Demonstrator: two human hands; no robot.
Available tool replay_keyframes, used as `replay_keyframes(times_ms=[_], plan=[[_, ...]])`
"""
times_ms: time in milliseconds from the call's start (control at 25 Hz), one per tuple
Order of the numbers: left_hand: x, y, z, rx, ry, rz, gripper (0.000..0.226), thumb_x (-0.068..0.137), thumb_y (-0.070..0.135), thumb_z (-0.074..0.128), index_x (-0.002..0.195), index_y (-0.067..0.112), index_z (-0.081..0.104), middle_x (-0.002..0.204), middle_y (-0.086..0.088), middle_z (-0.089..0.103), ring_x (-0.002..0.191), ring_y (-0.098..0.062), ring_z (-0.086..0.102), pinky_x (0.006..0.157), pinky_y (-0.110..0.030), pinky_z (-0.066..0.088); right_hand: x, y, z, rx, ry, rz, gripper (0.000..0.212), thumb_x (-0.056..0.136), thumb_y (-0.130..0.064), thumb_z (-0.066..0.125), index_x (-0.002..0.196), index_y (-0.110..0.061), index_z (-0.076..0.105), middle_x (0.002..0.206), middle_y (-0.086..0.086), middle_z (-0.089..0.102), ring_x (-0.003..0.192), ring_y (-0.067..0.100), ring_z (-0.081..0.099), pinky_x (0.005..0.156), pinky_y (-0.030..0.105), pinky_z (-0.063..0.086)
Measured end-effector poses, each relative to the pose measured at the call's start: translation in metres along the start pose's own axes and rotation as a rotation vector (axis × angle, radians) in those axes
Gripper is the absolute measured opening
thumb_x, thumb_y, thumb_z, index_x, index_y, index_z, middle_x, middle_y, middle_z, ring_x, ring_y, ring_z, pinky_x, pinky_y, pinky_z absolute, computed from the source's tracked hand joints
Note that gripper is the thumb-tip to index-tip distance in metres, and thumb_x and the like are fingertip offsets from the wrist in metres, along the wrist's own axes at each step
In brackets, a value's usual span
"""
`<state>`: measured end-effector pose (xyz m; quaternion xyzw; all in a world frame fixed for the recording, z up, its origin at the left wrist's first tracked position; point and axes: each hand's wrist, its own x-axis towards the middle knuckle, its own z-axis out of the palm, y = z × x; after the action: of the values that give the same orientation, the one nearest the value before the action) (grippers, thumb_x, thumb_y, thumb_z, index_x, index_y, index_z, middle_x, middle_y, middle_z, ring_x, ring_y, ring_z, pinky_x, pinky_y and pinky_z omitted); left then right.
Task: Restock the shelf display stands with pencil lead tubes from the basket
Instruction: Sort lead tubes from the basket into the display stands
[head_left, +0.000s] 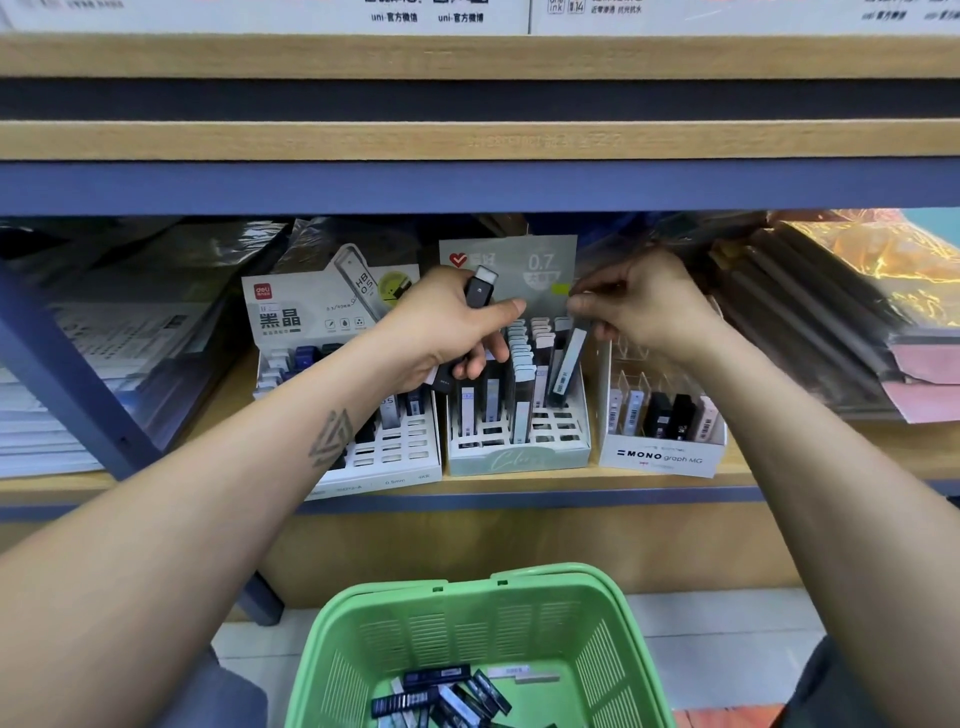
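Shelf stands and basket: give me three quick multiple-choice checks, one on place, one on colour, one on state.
1. Which stand is the right hand lowering a tube into?
A. the left stand
B. the middle stand
C. the right stand

2. What colour is the basket?
A. green
B. blue
C. red

3. What is the left hand doing?
A. hanging open
B. pressing flat on the shelf
C. gripping dark tubes

Answers:
1 B: the tube hangs over the middle stand, the one with the 0.7 card.
2 A: its mesh walls are green.
3 C: the fingers curl round dark tubes, white cap sticking up.
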<state>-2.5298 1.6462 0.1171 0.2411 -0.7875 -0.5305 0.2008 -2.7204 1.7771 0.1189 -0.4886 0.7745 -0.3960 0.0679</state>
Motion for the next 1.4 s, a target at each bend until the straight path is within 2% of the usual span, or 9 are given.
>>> replay_keyframes(times_ms=[80,160,280,640,840,960,1200,1280,1400], plan=[[0.000,0.001,0.001,0.005,0.002,0.001,0.012,0.100,0.026,0.064,0.106,0.016,0.064,0.069,-0.014,0.071,0.036,-0.016,0.047,0.035,-0.021,0.034,0.002,0.003,0.004,-0.091,-0.004,-0.016,0.024,0.095,-0.022,0.070,0.118,-0.016,0.073,0.075,0.003,0.073,0.061,0.014,0.070,0.072,0.042,0.063],[-0.001,0.002,0.001,0.009,0.011,0.008,0.010,0.100,0.025,0.064,0.104,0.015,0.063,0.068,-0.013,0.072,0.035,-0.015,0.047,0.035,-0.021,0.034,0.002,0.005,0.005,-0.127,0.013,-0.067,0.023,0.097,-0.017,0.067,0.120,-0.019,0.070,0.084,-0.003,0.071,0.062,0.007,0.069,0.069,0.032,0.062],[0.000,0.002,0.002,0.011,0.035,0.016,0.014,0.100,0.024,0.064,0.099,0.009,0.062,0.068,-0.011,0.072,0.035,-0.016,0.047,0.035,-0.021,0.034,0.001,0.004,0.004,-0.111,0.045,-0.117,0.018,0.094,-0.013,0.069,0.103,-0.026,0.062,0.092,-0.004,0.067,0.062,0.006,0.068,0.060,0.021,0.056],[0.002,-0.001,0.005,0.006,0.053,-0.001,0.015,0.099,0.024,0.065,0.101,0.009,0.063,0.085,-0.012,0.077,0.036,-0.016,0.049,0.035,-0.022,0.036,-0.002,0.002,0.006,0.025,-0.057,-0.124,0.022,0.088,-0.006,0.075,0.082,-0.022,0.061,0.069,0.002,0.071,0.059,0.015,0.072,0.060,0.030,0.060],[0.002,-0.002,0.006,0.016,0.055,-0.001,0.015,0.099,0.024,0.065,0.103,0.009,0.064,0.091,-0.010,0.077,0.036,-0.017,0.050,0.035,-0.023,0.036,0.000,0.009,0.015,-0.070,-0.062,-0.096,0.011,0.089,-0.010,0.075,0.083,-0.017,0.068,0.076,0.002,0.072,0.064,0.014,0.071,0.072,0.038,0.062],[0.001,-0.002,0.006,0.006,0.050,-0.004,0.013,0.100,0.023,0.064,0.105,0.011,0.063,0.092,-0.012,0.077,0.036,-0.017,0.050,0.035,-0.022,0.035,0.001,0.012,0.018,-0.238,-0.059,-0.198,0.003,0.090,-0.015,0.075,0.090,-0.017,0.076,0.090,-0.002,0.072,0.083,0.015,0.067,0.084,0.043,0.058],[0.000,0.001,0.004,-0.062,0.078,-0.022,0.019,0.100,0.024,0.063,0.110,0.009,0.061,0.087,-0.016,0.076,0.036,-0.016,0.048,0.036,-0.022,0.034,-0.003,0.005,0.020,-0.424,-0.022,-0.233,0.014,0.092,-0.018,0.067,0.101,-0.023,0.076,0.110,-0.002,0.067,0.098,0.022,0.064,0.085,0.041,0.055],[-0.001,0.005,0.000,-0.188,0.130,-0.066,0.020,0.100,0.028,0.063,0.104,0.009,0.058,0.076,-0.017,0.073,0.035,-0.015,0.046,0.036,-0.021,0.032,-0.005,-0.005,0.022,-0.360,0.063,-0.283,0.020,0.093,-0.014,0.063,0.107,-0.020,0.075,0.110,0.000,0.069,0.096,0.022,0.064,0.084,0.038,0.056],[-0.002,0.009,-0.011,-0.469,0.206,-0.236,0.032,0.099,0.038,0.062,0.086,0.012,0.050,0.057,-0.008,0.057,0.035,-0.015,0.041,0.037,-0.019,0.029,-0.009,-0.036,0.025,-0.009,0.086,-0.251,0.014,0.091,-0.011,0.065,0.101,-0.017,0.072,0.093,0.000,0.071,0.083,0.015,0.065,0.079,0.034,0.056]])
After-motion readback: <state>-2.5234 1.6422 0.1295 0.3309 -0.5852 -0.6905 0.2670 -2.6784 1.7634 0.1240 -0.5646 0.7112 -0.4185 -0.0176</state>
